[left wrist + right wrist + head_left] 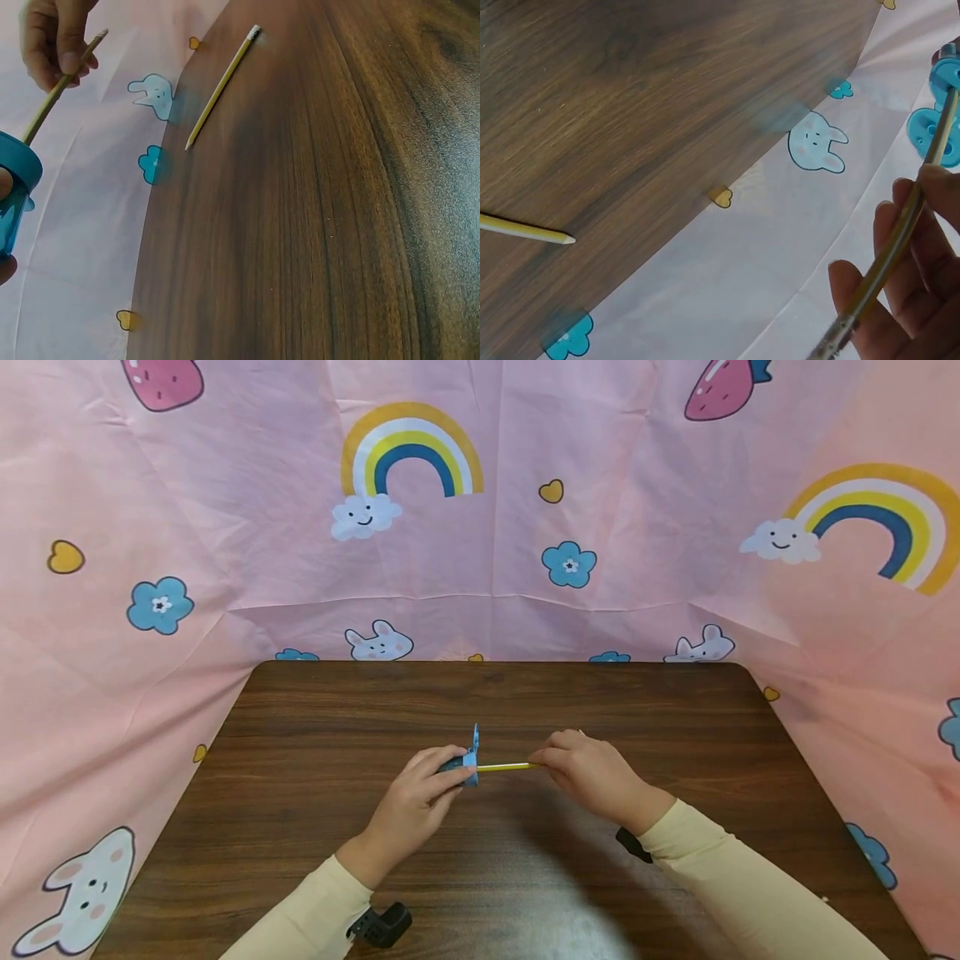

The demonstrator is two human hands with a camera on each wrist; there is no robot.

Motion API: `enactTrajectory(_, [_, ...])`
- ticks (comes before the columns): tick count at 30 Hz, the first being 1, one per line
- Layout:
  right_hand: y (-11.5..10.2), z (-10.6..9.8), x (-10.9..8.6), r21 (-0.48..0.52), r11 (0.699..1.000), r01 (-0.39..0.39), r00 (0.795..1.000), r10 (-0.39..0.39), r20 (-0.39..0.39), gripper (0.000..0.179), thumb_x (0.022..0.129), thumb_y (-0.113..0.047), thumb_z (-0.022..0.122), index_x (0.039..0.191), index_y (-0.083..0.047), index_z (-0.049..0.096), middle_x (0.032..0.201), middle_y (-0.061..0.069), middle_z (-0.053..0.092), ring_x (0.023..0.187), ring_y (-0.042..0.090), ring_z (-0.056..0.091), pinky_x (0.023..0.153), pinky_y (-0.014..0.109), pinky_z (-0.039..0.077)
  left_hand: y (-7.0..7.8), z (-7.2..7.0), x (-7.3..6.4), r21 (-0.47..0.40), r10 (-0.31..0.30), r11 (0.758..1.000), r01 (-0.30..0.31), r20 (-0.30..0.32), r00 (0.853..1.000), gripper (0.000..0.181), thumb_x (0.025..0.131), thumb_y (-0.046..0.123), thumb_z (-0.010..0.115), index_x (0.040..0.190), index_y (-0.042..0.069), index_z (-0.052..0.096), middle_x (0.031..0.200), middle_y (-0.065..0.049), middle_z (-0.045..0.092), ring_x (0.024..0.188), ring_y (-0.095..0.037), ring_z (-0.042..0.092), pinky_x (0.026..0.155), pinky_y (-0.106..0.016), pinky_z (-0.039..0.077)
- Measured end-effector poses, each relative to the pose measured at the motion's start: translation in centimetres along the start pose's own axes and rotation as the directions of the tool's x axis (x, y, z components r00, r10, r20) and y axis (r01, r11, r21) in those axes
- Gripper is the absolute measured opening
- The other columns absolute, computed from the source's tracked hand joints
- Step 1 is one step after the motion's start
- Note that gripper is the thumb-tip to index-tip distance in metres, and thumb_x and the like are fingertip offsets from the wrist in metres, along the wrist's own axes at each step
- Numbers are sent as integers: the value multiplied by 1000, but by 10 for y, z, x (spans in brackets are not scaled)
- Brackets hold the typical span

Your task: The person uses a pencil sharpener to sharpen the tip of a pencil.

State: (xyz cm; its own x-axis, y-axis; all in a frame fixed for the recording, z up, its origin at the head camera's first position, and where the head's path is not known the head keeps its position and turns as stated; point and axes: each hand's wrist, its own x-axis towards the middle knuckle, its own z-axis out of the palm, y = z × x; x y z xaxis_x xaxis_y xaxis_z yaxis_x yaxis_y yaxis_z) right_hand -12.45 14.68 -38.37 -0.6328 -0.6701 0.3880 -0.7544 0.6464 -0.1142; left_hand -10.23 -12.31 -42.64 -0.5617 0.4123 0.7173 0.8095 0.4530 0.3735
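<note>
My left hand [412,795] grips a small blue pencil sharpener [470,760] with a clear blue body above the table. Its round blue lid [476,737] stands flipped up. From the right, my right hand [588,774] pinches a yellow pencil [502,767] whose front end is inside the sharpener's opening, so its point is hidden. The pencil's eraser end sticks out past the right fingers in the left wrist view. A second yellow pencil [221,88] lies on the table in both wrist views; the head view does not plainly show it.
The dark wood-grain table [360,710] lies under both hands. Pink printed cloth [525,527] hangs behind it and at both sides. A black wrist camera [381,925] sits at the left cuff, another [633,845] at the right.
</note>
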Motion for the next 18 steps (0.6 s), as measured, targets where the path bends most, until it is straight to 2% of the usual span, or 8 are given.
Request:
enactTrajectory(10, [-4,0,1,15,1000,-2,1000,2,0,12,84,-9,74,96,-13,76,81,-4,60,72,11,55,54,23,48,3,-2,1,-10,-5,1000,5,31,1000,34,74,-9,77,104,5,75,117,-10,64,111,-28,58,85,-35,56])
enactTrajectory(15, [-6,-1,2,40,998,-38,999,38,11,12,85,-9,74,96,-14,76,83,-4,63,75,11,58,58,25,51,2,-2,1,4,25,1000,-25,7,1000,36,71,-11,79,103,4,75,116,-10,65,108,-28,59,82,-35,58])
enactTrajectory(18, [-7,-1,2,54,996,-66,998,65,8,15,85,-9,74,98,-15,76,88,-5,66,80,12,60,62,27,54,1,-2,1,11,24,1000,-24,-7,1000,37,70,-13,78,103,4,75,116,-10,65,107,-29,59,80,-37,58])
